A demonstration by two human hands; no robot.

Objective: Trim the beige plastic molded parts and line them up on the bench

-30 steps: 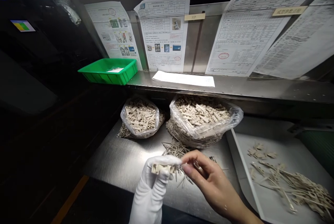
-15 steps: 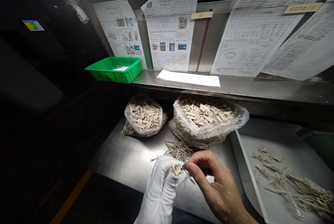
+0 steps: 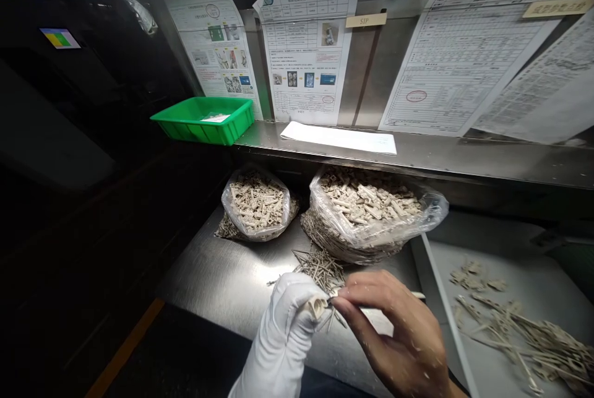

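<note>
My left hand [image 3: 284, 330], in a white glove, grips a small beige hollow part [image 3: 317, 306] with its opening turned up and to the right. Bare and bent at the fingers, my right hand [image 3: 394, 324] pinches a thin dark tool [image 3: 331, 302] whose tip is at the right side of the part; whether it touches is too small to tell. Behind both hands lies a pile of thin metallic-looking sticks [image 3: 319, 267] on the steel table [image 3: 208, 280].
Two clear bags, one smaller [image 3: 257, 203] and one larger [image 3: 371, 206], hold many beige parts. A grey tray [image 3: 445, 311] with beige pieces is at the right. Above, a steel shelf [image 3: 427, 160] carries a green bin [image 3: 204, 122] and white paper [image 3: 338, 138]. Printed sheets hang behind.
My right hand has turned, with its back more raised and its fingers straighter over the tool. The beige part has tilted slightly in my left hand. The view has shifted a little.
</note>
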